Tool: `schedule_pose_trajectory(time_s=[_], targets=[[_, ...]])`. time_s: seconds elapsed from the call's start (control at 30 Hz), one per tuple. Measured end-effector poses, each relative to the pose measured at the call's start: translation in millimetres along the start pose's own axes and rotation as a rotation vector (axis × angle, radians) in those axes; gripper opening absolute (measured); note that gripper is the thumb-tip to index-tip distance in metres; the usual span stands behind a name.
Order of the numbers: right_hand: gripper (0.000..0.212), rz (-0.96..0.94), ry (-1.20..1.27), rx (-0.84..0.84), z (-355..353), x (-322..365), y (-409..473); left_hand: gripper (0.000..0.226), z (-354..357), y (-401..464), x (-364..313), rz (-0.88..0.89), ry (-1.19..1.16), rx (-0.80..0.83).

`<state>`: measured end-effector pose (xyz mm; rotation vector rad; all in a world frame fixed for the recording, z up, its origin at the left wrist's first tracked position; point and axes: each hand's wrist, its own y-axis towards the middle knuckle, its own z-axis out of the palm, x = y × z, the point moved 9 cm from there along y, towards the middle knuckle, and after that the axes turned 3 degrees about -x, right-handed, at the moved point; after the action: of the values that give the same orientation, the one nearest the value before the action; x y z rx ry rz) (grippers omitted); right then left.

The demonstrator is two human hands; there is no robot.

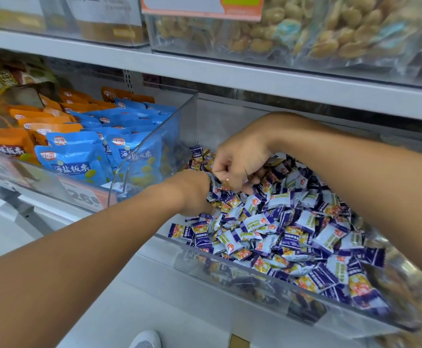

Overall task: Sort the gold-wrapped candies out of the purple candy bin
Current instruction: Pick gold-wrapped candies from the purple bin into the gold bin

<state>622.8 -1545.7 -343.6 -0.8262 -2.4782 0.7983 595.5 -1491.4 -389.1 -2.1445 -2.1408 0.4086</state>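
Right now both your hands are down inside the clear plastic bin [230, 270] of purple-and-white wrapped candies [267, 229], which serves as the landmark for everything else. Your left hand [192, 192] reaches into the bin's back left corner, wrist bent, fingers buried among the wrappers, so whether they grip anything cannot be told. Your right hand [240, 162] sits just beside and above it, almost touching, with fingers curled tight into a fist over the pile; a few wrappers poke out beneath the knuckles, though the frame is too blurred to say what they are. Gold-wrapped candies [204, 159] show at the bin's far left edge, just beyond your right hand, mixed among the purple ones (more gold tones show through the front wall). Left of the bin stands another clear bin holding blue snack packets [79, 156] and orange snack packets [16, 139]. Above the bin, a grey shelf [280, 81] carries clear boxes of pale round snacks [330, 33].
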Motion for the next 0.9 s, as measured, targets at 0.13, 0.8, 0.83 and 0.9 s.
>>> schedule_pose_trajectory(time_s=[0.13, 0.8, 0.83, 0.9], targets=[[0.007, 0.118, -0.017, 0.051, 13.4, -11.6, 0.5, 0.037, -4.2, -4.8, -3.1, -0.022, 0.049, -0.011], [0.024, 0.166, -0.232, 0.158, 23.7, -21.3, -6.5, 0.016, -38.9, -42.9, 0.6, 0.015, 0.266, 0.079], [0.03, 0.195, -0.223, 0.163, 21.5, -27.9, -9.0, 0.013, -37.8, -40.3, 2.0, 0.008, 0.241, 0.066], [0.034, 0.134, -0.206, 0.11, 18.9, -23.5, -2.4, 0.018, -36.8, -36.1, 3.2, 0.0, 0.221, 0.038]])
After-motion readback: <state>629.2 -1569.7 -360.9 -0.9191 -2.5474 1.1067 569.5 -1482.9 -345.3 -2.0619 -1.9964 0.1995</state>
